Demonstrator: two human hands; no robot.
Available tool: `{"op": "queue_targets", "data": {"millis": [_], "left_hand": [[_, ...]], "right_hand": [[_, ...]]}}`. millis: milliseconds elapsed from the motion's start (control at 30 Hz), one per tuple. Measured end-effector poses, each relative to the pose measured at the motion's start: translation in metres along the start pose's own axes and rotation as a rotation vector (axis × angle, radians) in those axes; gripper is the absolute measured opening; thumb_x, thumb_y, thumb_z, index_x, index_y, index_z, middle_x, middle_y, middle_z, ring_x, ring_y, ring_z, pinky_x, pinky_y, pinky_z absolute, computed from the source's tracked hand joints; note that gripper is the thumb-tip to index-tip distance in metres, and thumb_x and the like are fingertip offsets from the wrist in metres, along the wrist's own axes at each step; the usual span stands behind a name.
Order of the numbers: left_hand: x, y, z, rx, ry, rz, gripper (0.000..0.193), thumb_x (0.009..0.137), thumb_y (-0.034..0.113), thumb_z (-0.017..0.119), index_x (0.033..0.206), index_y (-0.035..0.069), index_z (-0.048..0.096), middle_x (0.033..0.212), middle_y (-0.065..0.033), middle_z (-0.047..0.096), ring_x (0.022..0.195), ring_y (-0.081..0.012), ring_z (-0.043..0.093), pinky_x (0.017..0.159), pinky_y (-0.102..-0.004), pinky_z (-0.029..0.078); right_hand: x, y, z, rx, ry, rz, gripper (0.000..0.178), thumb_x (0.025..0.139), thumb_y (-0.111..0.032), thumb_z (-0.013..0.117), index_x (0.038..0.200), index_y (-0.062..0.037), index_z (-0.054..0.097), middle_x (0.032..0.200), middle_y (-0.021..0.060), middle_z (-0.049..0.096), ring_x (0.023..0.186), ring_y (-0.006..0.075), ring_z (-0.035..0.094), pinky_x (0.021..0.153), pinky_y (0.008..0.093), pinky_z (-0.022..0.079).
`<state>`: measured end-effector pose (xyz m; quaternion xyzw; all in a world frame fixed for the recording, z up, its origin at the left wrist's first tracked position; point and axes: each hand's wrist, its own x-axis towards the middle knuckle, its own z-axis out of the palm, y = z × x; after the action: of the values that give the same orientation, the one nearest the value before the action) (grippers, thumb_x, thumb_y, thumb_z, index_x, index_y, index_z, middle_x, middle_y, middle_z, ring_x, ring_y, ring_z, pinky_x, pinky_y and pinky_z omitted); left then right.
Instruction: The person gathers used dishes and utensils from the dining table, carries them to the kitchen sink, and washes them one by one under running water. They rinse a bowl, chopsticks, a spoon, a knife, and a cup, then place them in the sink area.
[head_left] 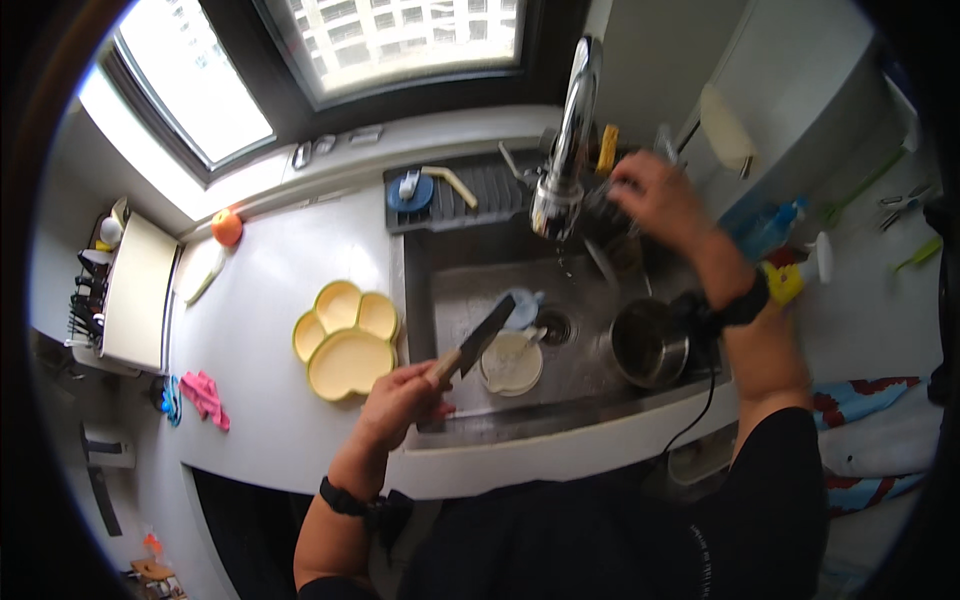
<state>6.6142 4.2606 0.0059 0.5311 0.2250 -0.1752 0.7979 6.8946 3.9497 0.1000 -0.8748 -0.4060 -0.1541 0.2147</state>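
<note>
Knife in left hand, white lettering on black shirt

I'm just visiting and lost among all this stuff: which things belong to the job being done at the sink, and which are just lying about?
Seem to belong:
- knife, in the left hand
- tap, near the right hand
- sink

Seem to be lying about:
- fruit
- paw-shaped plate
- pink cloth

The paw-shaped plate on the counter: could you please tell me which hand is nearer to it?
The left hand, holding a knife, is close to the paw-shaped plate, at its near right. The right hand is farther, across the sink by the faucet.
</note>
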Motion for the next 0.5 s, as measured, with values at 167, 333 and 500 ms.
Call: {"op": "queue_targets", "data": {"millis": [167,333,500], "left_hand": [[-0.012,0.006,0.009,0.052,-0.025,0.046,0.041,0.091,0.018,0.054,0.126,-0.005,0.052,0.099,-0.0111,0.061,0.079,-0.0174,0.063,0.071,-0.0276,0.056],[-0.032,0.002,0.013,0.033,0.02,0.085,0.042,0.092,0.017,0.05,0.126,-0.008,0.049,0.105,-0.0144,0.061,0.087,-0.0201,0.063,0.077,-0.031,0.055],[-0.043,-0.013,0.01,-0.054,0.005,0.118,0.042,0.093,0.017,0.05,0.125,-0.01,0.049,0.109,-0.016,0.06,0.092,-0.0229,0.063,0.086,-0.0347,0.054]], "right_hand": [[0.011,0.068,-0.004,-0.359,0.256,0.091,0.031,0.089,-0.03,0.059,0.107,-0.0046,0.061,0.111,0.0153,0.06,0.1,0.0347,0.058,0.083,0.0427,0.047],[0.004,0.073,-0.001,-0.272,0.226,0.03,0.035,0.091,-0.031,0.056,0.108,-0.0016,0.063,0.12,0.016,0.059,0.106,0.0366,0.056,0.089,0.0433,0.046],[-0.026,-0.013,-0.021,-0.087,-0.197,0.192,0.02,0.09,-0.017,0.058,0.095,0.0015,0.065,0.098,0.009,0.066,0.087,0.028,0.063,0.078,0.0346,0.05]]}}
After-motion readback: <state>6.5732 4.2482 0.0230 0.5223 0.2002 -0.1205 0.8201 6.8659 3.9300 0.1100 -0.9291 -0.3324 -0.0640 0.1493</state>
